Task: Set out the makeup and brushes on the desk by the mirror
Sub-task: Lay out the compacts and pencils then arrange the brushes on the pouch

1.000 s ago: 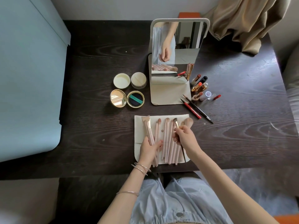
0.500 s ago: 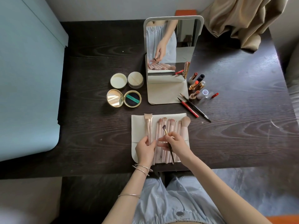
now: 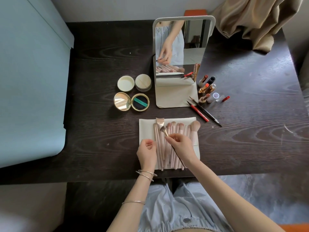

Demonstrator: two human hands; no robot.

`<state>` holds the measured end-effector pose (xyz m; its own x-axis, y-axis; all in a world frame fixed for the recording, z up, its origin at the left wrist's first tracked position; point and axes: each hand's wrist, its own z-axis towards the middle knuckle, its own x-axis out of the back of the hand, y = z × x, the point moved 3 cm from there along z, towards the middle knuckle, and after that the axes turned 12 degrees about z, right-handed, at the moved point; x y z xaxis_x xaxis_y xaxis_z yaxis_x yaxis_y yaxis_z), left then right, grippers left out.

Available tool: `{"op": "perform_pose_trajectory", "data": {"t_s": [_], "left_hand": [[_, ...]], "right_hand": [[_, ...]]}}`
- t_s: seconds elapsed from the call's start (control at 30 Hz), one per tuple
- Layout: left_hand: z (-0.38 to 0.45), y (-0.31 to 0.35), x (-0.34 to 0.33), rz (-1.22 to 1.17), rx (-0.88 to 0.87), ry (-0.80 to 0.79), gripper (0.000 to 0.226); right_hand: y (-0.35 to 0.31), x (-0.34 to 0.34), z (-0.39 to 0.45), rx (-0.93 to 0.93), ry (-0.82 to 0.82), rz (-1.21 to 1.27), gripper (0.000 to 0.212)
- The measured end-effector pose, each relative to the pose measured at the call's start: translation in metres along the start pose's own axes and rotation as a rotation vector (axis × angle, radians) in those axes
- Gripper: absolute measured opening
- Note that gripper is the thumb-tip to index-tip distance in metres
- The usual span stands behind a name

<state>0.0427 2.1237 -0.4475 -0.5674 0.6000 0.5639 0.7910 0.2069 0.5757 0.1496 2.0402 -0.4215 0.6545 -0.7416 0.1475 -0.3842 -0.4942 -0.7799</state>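
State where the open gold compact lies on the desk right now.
In the head view the gold compact lies open on the desk, left of the mirror, just in front of two round cream jars and beyond the brush pouch.

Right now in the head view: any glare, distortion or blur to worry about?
Head view: wide-angle bending bows the desk edges; daylight sheen washes out the wood grain at right; the open gold compact and the mirror throw bright reflections; the right hand holding the dark-handled brush and the left hand look sharp; the corners go soft.
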Motion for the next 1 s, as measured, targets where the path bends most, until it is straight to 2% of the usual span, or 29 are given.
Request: {"op": "perform_pose_trajectory", "data": {"t_s": [0.1,0.27,0.43,0.57,0.63,0.77,0.87,0.93,1.0], "left_hand": [[0.004,-0.008,0.014,0.067,-0.059,-0.009,0.014],[0.014,-0.021,0.035,-0.046,-0.013,-0.201,0.019],[0.027,-0.023,0.043,0.043,-0.038,-0.190,0.005],[0.033,-0.021,0.040,0.159,-0.053,-0.174,0.005],[0.034,-0.021,0.038,0.190,-0.062,-0.165,0.008],[0.034,-0.021,0.040,0.251,-0.102,-0.161,0.012],[0.027,-0.017,0.045,0.309,-0.216,-0.084,0.010],[0.015,-0.006,0.042,0.435,-0.375,-0.070,0.010],[0.000,0.006,0.029,0.568,-0.569,-0.123,0.011]], "right_hand": [[-0.013,-0.023,0.003,0.075,-0.032,-0.183,0.020],[-0.020,-0.073,0.011,0.094,-0.097,-0.298,0.019],[-0.010,-0.089,0.021,0.045,-0.052,-0.443,0.017],[-0.007,-0.084,0.017,0.063,-0.020,-0.435,0.022],[-0.011,-0.070,0.007,0.080,0.017,-0.357,0.024],[-0.004,-0.006,-0.018,0.095,0.210,-0.226,0.008],[0.017,0.050,-0.026,0.018,0.413,-0.328,0.007],[0.032,0.070,-0.025,-0.075,0.421,-0.379,0.010],[0.040,0.076,-0.021,-0.121,0.371,-0.411,0.016]]}}
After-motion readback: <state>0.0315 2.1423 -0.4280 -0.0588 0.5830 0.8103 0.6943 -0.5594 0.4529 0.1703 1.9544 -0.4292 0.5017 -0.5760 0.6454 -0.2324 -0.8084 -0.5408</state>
